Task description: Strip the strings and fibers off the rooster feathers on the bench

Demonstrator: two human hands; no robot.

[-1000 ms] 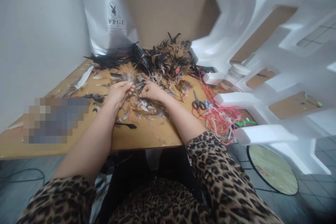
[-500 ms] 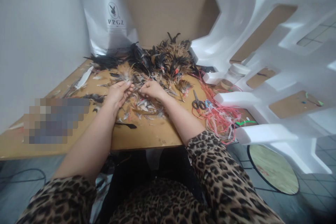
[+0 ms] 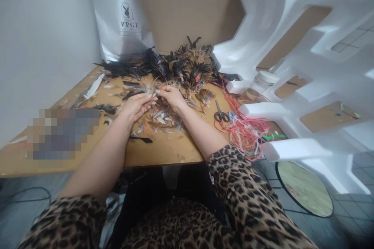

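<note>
1. The left hand (image 3: 137, 106), near the middle of the frame, is closed in a pinch, thumb against forefinger, on the base of a brown feather bunch (image 3: 148, 82); its other fingers curl loosely.
2. The right hand (image 3: 172, 97) meets it from the right, thumb and forefinger nearly together beside that base. Whether they grip the bunch or a separate quill, I cannot tell.
3. Holding the base probably keeps the quills together and leaves the soft tips, fanned toward the top of the frame, uncrushed.
4. Dark and brown bundles (image 3: 201, 62) line the far side, perhaps to leave the near side for handwork. Scissors (image 3: 221, 116) lie right of centre, likely for easy reach, just beside tangled pink strings (image 3: 245, 130).
5. The front edge of the surface (image 3: 163, 151) crosses below both hands. Room for moving seems greatest between the forearms; white foam (image 3: 260, 109) limits the right, and a bag (image 3: 117, 15) stands upper left.
</note>
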